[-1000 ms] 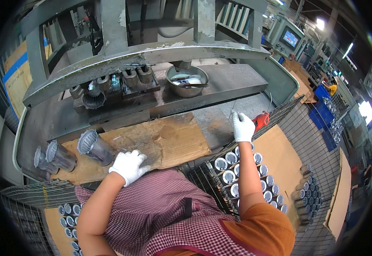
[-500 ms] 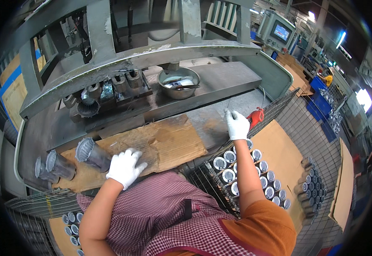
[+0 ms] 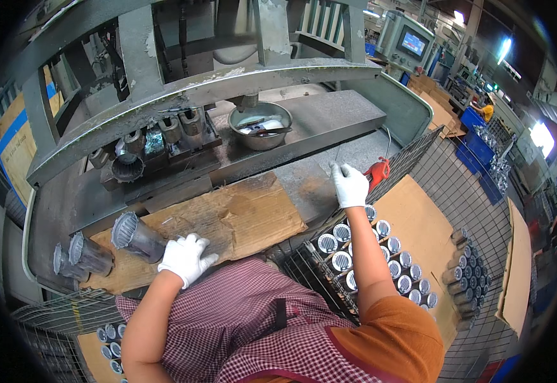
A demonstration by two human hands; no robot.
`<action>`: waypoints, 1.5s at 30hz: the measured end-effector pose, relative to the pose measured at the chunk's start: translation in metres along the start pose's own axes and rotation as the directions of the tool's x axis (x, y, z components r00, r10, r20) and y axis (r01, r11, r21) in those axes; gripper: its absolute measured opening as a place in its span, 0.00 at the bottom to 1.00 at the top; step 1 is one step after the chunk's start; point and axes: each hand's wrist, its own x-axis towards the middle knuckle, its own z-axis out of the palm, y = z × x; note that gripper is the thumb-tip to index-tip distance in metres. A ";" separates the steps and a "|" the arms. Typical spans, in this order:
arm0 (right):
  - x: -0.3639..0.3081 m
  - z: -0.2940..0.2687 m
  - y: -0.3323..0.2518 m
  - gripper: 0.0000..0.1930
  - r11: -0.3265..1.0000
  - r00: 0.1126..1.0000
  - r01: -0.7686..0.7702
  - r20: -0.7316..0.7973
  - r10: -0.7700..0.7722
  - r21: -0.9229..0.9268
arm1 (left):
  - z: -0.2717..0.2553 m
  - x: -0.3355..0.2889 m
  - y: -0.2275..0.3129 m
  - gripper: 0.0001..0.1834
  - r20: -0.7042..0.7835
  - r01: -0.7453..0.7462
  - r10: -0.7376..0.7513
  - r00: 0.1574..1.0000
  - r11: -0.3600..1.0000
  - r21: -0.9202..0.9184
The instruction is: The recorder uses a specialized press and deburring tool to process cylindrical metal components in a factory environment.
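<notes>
My left hand (image 3: 187, 260), in a white glove, rests at the front edge of a brown cardboard sheet (image 3: 253, 207). Its fingers are loosely bent, thumb apart, with nothing visible in them. Just left of it stands a grey metal cup (image 3: 139, 236) with a ribbed end. Two more such cups, one in the middle (image 3: 91, 254) and one at the far left (image 3: 67, 263), stand beyond. My right hand (image 3: 350, 185), also gloved, is closed over the grey metal bench; a faint thin line shows above its fingertips, and what it holds is unclear. A red-handled tool (image 3: 376, 172) lies beside it.
A metal bowl (image 3: 260, 127) with liquid and a utensil stands under the press frame (image 3: 195, 96). Left of it is a fixture (image 3: 163, 150) with metal parts. Wire-mesh cages (image 3: 412, 169) hold many round-topped parts (image 3: 406, 284) on the right, more at lower left. Another person (image 3: 484, 112) is far off.
The whole view has shifted a little. My left hand's fingers are drawn slightly closer together; my right hand keeps nearly the same place and stays closed.
</notes>
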 end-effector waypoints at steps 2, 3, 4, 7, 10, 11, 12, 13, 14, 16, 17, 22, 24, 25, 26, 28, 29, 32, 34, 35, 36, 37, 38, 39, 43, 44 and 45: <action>0.000 0.000 -0.002 0.25 1.000 1.000 0.008 -0.007 -0.008 0.009 | -0.001 -0.002 0.000 0.28 0.005 0.006 -0.006 1.000 1.000 0.002; 0.000 0.001 -0.002 0.25 1.000 1.000 0.005 0.005 -0.005 0.005 | 0.000 -0.002 -0.001 0.29 -0.002 0.004 -0.004 1.000 1.000 0.002; 0.001 0.001 -0.002 0.25 1.000 1.000 0.000 0.014 0.000 -0.002 | 0.001 -0.002 -0.001 0.29 -0.009 -0.002 0.002 1.000 1.000 0.000; 0.001 0.004 0.002 0.25 1.000 1.000 0.024 -0.004 -0.024 -0.013 | 0.000 -0.002 -0.001 0.29 0.008 0.004 -0.004 1.000 1.000 0.000; 0.000 0.003 -0.001 0.25 1.000 0.999 0.030 -0.014 -0.030 0.004 | 0.001 -0.003 -0.001 0.28 -0.056 -0.006 0.005 0.998 1.000 -0.016; 0.000 0.002 0.000 0.25 1.000 0.999 0.028 -0.016 -0.028 0.001 | 0.000 -0.002 -0.001 0.28 -0.056 -0.010 0.009 0.998 1.000 -0.016; 0.000 0.002 0.000 0.25 1.000 1.000 0.026 -0.017 -0.026 0.003 | -0.002 -0.001 0.000 0.27 -0.115 -0.016 0.015 0.993 1.000 -0.010; 0.000 0.002 0.000 0.25 1.000 1.000 0.024 -0.017 -0.024 0.007 | -0.004 -0.001 0.001 0.26 -0.172 -0.019 0.018 0.985 1.000 -0.004; 0.000 0.002 0.000 0.25 1.000 1.000 0.022 -0.017 -0.022 0.007 | -0.008 -0.001 0.002 0.26 -0.171 -0.020 0.019 0.985 1.000 -0.003; 0.000 0.002 0.000 0.25 1.000 1.000 0.024 -0.013 -0.024 -0.001 | -0.014 -0.001 0.004 0.26 -0.235 -0.008 -0.005 0.972 0.998 -0.056; 0.000 0.002 0.000 0.25 1.000 1.000 0.024 -0.013 -0.024 0.000 | -0.013 -0.001 0.003 0.26 -0.235 -0.008 -0.005 0.972 0.998 -0.055; 0.000 0.003 0.002 0.25 1.000 1.000 0.009 0.008 -0.009 -0.006 | -0.003 -0.003 -0.002 0.27 0.010 0.005 -0.006 1.000 1.000 0.012; 0.000 0.001 0.002 0.25 1.000 1.000 0.005 0.010 -0.005 -0.008 | -0.002 -0.002 -0.002 0.28 0.007 0.002 -0.002 1.000 1.000 0.017; 0.000 0.002 0.001 0.25 1.000 1.000 0.002 0.013 -0.002 -0.008 | 0.000 -0.002 -0.003 0.28 0.000 -0.004 0.004 1.000 1.000 0.014; 0.000 0.002 0.001 0.25 1.000 1.000 0.003 0.015 -0.003 -0.006 | 0.001 -0.002 -0.004 0.27 -0.006 -0.009 0.009 1.000 1.000 0.010; 0.000 0.003 0.002 0.25 1.000 1.000 0.004 0.006 -0.004 0.010 | 0.001 -0.001 -0.003 0.27 -0.006 -0.016 0.017 1.000 1.000 0.008; -0.001 0.002 0.005 0.25 1.000 1.000 0.005 0.011 -0.006 0.008 | 0.002 0.002 -0.003 0.27 -0.006 -0.027 0.027 1.000 1.000 0.006; 0.000 0.007 0.003 0.24 1.000 1.000 0.023 0.001 -0.023 0.002 | 0.001 -0.001 -0.005 0.27 -0.003 -0.008 0.008 1.000 1.000 -0.004; -0.001 0.010 -0.007 0.23 0.996 0.994 0.082 -0.082 -0.079 0.041 | 0.000 -0.010 -0.010 0.28 0.003 0.013 -0.013 1.000 1.000 -0.012; 0.000 0.011 -0.003 0.23 0.996 0.993 0.074 -0.094 -0.070 0.045 | -0.001 -0.009 -0.010 0.28 0.002 0.004 -0.004 1.000 1.000 0.001; 0.001 0.011 0.005 0.22 0.997 0.992 0.062 -0.111 -0.058 0.038 | 0.000 -0.004 -0.008 0.27 0.000 -0.017 0.017 1.000 1.000 0.009; 0.003 0.009 0.011 0.20 0.999 0.998 0.025 -0.050 -0.027 -0.024 | -0.004 -0.002 -0.006 0.27 0.023 -0.024 0.024 0.999 1.000 0.007; 0.005 0.007 0.013 0.17 0.996 1.000 -0.002 0.008 0.003 -0.092 | -0.006 0.000 -0.004 0.27 0.044 -0.031 0.031 0.999 1.000 0.002; 0.004 0.010 0.011 0.15 0.997 0.993 0.070 -0.092 -0.073 -0.031 | -0.007 0.000 -0.004 0.27 0.068 -0.020 0.019 0.998 1.000 0.004; 0.002 0.007 -0.034 0.17 0.959 0.936 0.278 -0.241 -0.256 0.062 | -0.004 -0.002 -0.005 0.27 0.035 -0.023 0.023 0.999 1.000 -0.012; 0.002 0.007 -0.049 0.15 0.909 0.965 0.259 -0.136 -0.226 0.326 | -0.004 -0.002 -0.005 0.27 0.030 -0.012 0.013 0.999 1.000 -0.012; 0.007 0.011 -0.067 0.11 0.844 0.949 0.303 -0.064 -0.308 0.443 | -0.004 -0.002 -0.004 0.27 0.000 -0.021 0.021 1.000 1.000 -0.016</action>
